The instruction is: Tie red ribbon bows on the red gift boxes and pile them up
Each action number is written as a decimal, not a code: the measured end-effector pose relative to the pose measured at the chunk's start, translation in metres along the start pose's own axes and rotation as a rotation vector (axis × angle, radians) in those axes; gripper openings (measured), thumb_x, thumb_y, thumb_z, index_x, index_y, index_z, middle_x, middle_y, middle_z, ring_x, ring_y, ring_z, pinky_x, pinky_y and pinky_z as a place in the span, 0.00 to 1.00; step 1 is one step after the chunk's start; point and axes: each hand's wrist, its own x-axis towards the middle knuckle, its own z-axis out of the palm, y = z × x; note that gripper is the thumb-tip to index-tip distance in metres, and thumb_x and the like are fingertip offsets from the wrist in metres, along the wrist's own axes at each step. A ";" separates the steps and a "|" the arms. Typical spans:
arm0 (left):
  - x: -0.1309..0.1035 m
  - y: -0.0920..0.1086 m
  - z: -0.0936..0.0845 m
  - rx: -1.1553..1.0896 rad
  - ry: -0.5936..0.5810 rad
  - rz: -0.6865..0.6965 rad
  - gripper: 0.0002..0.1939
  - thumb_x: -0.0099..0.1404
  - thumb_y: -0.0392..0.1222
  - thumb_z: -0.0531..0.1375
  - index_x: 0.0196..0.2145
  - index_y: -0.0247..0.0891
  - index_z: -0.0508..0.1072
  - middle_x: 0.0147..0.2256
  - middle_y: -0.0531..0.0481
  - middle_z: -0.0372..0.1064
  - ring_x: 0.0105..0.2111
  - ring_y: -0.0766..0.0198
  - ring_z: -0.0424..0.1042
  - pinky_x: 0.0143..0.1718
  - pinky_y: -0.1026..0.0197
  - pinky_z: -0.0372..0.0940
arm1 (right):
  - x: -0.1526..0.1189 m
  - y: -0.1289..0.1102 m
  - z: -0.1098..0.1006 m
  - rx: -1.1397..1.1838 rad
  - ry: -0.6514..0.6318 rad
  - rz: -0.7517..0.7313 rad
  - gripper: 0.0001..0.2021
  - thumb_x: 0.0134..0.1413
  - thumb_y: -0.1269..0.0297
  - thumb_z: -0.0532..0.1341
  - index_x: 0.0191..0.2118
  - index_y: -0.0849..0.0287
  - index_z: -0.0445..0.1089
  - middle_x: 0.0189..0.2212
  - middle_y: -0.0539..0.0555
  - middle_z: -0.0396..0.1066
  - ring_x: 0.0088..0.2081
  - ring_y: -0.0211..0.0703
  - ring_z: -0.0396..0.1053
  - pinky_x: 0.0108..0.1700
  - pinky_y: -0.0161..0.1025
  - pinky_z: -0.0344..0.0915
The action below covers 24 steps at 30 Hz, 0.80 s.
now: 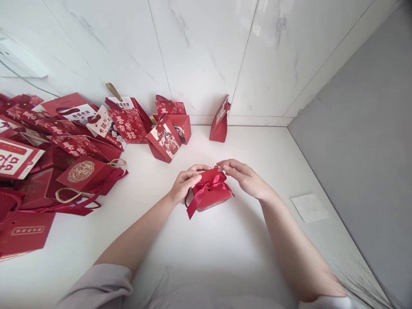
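In the head view, the ribbon-tied red gift box (215, 200) sits around the middle of the tabletop (154, 240), well in from its rear, right and near edges. The left hand (187, 180) pinches the box's left upper edge, thumb on top beside the satin bow (220, 185), fingers curled behind. The right hand (240, 175) has thumb and fingertips close together at the box's right upper corner, by a dark red cord loop (216, 168); whether they pinch the cord or only touch the card, I cannot tell.

To handle this well, I would keep the left grip light and near the fold, since the card looks thin enough to dent, and work the right fingertips around the bow rather than across it, so its knot and loose ribbon tail (195, 203) lie undisturbed.

A tall red box (219, 128) stands by the rear edge, at the wall; more red gift boxes (80, 174) crowd the left side. A white tissue (309, 208) lies near the right edge.
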 end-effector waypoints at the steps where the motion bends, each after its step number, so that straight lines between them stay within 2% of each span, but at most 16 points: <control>1: 0.000 0.000 0.000 -0.010 0.004 -0.004 0.19 0.65 0.47 0.60 0.21 0.33 0.73 0.51 0.42 0.67 0.47 0.54 0.71 0.47 0.56 0.67 | 0.001 0.002 -0.001 0.014 -0.026 0.017 0.16 0.63 0.49 0.55 0.40 0.55 0.72 0.47 0.54 0.71 0.47 0.46 0.68 0.53 0.46 0.60; 5: 0.001 -0.001 0.001 -0.041 0.008 0.001 0.26 0.67 0.49 0.56 0.15 0.32 0.68 0.51 0.43 0.68 0.42 0.56 0.73 0.45 0.55 0.67 | 0.001 0.003 -0.003 0.080 -0.102 0.017 0.15 0.62 0.49 0.56 0.36 0.56 0.70 0.47 0.53 0.71 0.45 0.45 0.68 0.52 0.45 0.61; 9: 0.002 -0.001 0.002 -0.027 0.011 0.016 0.26 0.68 0.48 0.55 0.14 0.34 0.65 0.48 0.45 0.70 0.41 0.59 0.72 0.45 0.56 0.66 | -0.001 0.000 -0.003 0.043 -0.121 0.072 0.15 0.62 0.49 0.56 0.37 0.55 0.69 0.48 0.53 0.71 0.46 0.45 0.68 0.51 0.45 0.61; 13: 0.006 0.004 0.002 0.042 -0.020 0.003 0.29 0.68 0.49 0.55 0.12 0.35 0.58 0.45 0.44 0.72 0.38 0.61 0.71 0.42 0.58 0.65 | -0.002 -0.001 -0.003 0.021 -0.190 0.085 0.16 0.62 0.48 0.55 0.35 0.56 0.69 0.47 0.53 0.71 0.44 0.46 0.68 0.50 0.45 0.62; 16: 0.006 0.017 0.002 0.204 0.027 0.024 0.21 0.66 0.50 0.57 0.21 0.35 0.67 0.47 0.44 0.70 0.42 0.59 0.71 0.45 0.59 0.64 | -0.003 -0.004 -0.004 0.030 -0.231 0.055 0.18 0.60 0.46 0.57 0.33 0.56 0.71 0.49 0.54 0.71 0.49 0.49 0.68 0.53 0.46 0.62; 18: 0.001 0.030 0.001 0.357 0.152 0.080 0.12 0.65 0.50 0.60 0.33 0.38 0.71 0.47 0.46 0.70 0.47 0.59 0.69 0.48 0.60 0.62 | -0.004 -0.006 -0.004 0.009 -0.241 0.017 0.18 0.59 0.46 0.59 0.31 0.55 0.73 0.53 0.55 0.69 0.58 0.53 0.63 0.57 0.48 0.59; 19: -0.004 0.037 0.002 0.443 0.220 0.096 0.11 0.64 0.50 0.60 0.37 0.39 0.71 0.46 0.48 0.70 0.46 0.60 0.69 0.47 0.61 0.61 | -0.005 -0.006 -0.004 -0.007 -0.245 0.000 0.17 0.59 0.47 0.60 0.30 0.55 0.74 0.55 0.55 0.68 0.62 0.54 0.58 0.59 0.49 0.57; 21: -0.017 0.051 0.004 0.632 0.316 0.066 0.12 0.65 0.51 0.59 0.35 0.40 0.70 0.37 0.51 0.70 0.39 0.63 0.69 0.42 0.63 0.61 | -0.005 -0.007 -0.003 -0.023 -0.259 -0.018 0.16 0.58 0.48 0.60 0.31 0.54 0.76 0.56 0.56 0.67 0.67 0.55 0.51 0.61 0.51 0.54; 24: -0.043 0.062 0.011 0.818 0.303 -0.074 0.17 0.66 0.54 0.57 0.27 0.39 0.69 0.26 0.54 0.67 0.27 0.66 0.64 0.30 0.64 0.57 | -0.005 -0.006 0.000 -0.020 -0.263 -0.026 0.16 0.58 0.48 0.61 0.31 0.54 0.76 0.57 0.56 0.66 0.66 0.55 0.53 0.61 0.51 0.54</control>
